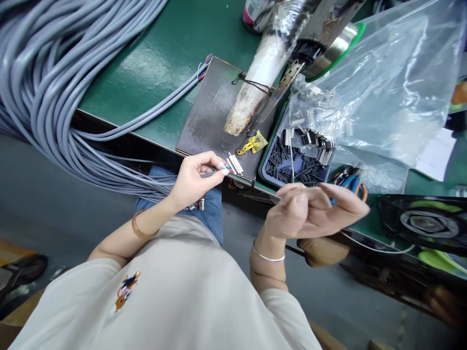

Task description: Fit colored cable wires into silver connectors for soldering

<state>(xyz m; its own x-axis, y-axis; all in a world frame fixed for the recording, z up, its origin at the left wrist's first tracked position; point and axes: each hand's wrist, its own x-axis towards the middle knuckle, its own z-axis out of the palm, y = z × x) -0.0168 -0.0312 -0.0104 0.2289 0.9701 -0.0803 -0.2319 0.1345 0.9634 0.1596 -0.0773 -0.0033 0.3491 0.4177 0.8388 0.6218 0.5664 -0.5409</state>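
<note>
My left hand (199, 177) is closed in a pinch on the thin coloured wires (228, 167) at the end of a grey cable. Just beyond its fingertips, a small white and metal connector (235, 164) lies at the front edge of a dark plate (204, 119). To the right, in front of a tray, my right hand (306, 209) pinches with thumb and index finger, the other fingers loosely bent. A thin silvery strand (292, 163), seemingly solder wire, runs up from that pinch. A yellow clip (248, 144) rests on the plate near the connector.
A blue tray (268, 167) holds black sleeves and several connectors. A wrapped white handle-like rod (251, 92) overhangs the plate. Behind stand a solder spool (337, 51) and a clear plastic bag (383, 82). Grey cables (47, 73) pile at left; a black fan (426, 221) sits right.
</note>
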